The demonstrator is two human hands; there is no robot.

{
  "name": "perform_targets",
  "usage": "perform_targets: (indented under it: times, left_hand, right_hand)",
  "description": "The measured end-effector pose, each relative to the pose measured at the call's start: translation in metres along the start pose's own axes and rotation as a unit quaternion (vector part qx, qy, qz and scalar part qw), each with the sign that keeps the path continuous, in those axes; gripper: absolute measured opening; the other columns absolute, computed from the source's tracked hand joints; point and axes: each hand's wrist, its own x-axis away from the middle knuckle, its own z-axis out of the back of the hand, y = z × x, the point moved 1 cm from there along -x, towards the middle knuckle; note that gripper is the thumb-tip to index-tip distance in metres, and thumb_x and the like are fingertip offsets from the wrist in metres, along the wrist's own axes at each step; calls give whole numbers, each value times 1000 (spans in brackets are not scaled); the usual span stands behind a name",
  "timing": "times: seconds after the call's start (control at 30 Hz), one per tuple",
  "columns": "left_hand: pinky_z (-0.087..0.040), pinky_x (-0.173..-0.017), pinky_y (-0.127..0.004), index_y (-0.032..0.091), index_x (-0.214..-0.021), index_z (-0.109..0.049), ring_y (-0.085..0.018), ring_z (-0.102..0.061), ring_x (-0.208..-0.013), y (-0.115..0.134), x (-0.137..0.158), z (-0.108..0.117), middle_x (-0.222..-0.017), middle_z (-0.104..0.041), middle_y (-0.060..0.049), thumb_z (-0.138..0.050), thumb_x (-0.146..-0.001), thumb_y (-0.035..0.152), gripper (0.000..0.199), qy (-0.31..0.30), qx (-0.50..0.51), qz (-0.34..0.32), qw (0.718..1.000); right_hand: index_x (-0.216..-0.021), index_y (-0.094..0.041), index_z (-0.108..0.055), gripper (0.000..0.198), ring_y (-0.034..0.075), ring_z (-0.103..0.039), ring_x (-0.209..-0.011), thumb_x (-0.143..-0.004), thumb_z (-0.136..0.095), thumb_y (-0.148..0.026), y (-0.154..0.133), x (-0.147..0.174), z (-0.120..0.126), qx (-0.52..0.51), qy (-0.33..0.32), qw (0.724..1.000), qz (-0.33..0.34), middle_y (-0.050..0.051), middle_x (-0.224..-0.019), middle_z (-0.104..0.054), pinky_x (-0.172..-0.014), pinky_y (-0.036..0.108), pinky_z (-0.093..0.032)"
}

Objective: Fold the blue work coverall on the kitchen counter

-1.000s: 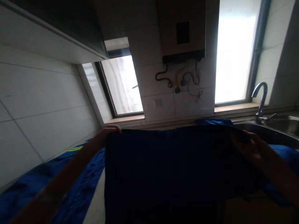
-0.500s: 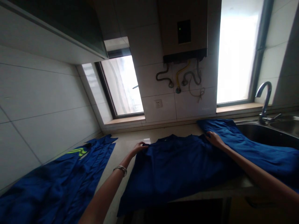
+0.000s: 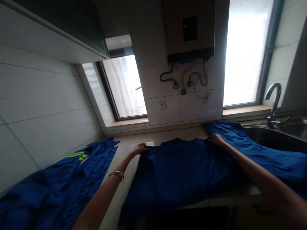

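Note:
A dark blue piece of clothing [image 3: 177, 175] lies spread over the counter, its lower part hanging past the front edge. My left hand [image 3: 140, 149], with a bracelet on the wrist, pinches its far left corner. At its far right corner my right hand [image 3: 216, 140] is closed on the cloth; some of those fingers are hidden. To the right, another blue garment [image 3: 254, 150] lies beside the sink, partly under my right forearm. A blue jacket [image 3: 52, 182] with yellow-green stripes rests along the left wall.
A steel sink [image 3: 259, 137] with a curved faucet [image 3: 274, 102] is set into the counter [image 3: 127, 159] at the right. On the back wall hang a water heater [image 3: 189, 28] with pipes below and a socket [image 3: 162, 105]. A cabinet [image 3: 59, 32] overhangs the upper left.
My left hand has shifted slightly left, drawing the cloth's far left corner outward. My right hand has moved a little left and now grips the right corner more closely.

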Motion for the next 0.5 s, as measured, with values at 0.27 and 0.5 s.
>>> perform_targets:
  times: [0.27, 0.5]
  left_hand:
    - [-39, -54, -21, 16, -95, -56, -13, -55, -62, 4, 21, 17, -71, -59, 0, -69, -64, 53, 50, 29, 162, -28, 986]
    - [-41, -70, -29, 15, -95, -53, -24, -62, -81, -36, -1, -11, -78, -64, -8, -49, -84, 39, 26, 195, -201, -25, 960]
  right_hand:
    - [-100, -11, -58, 33, 20, -60, -84, -90, -33, -31, -2, -10, -10, 17, 12, 999, -29, 13, -97, -65, -68, 24, -42]
    - [-115, -13, -47, 40, 28, -64, -86, -95, -25, -40, -26, 14, -38, 95, -12, 994, -50, 17, -93, -66, -73, 37, -44]
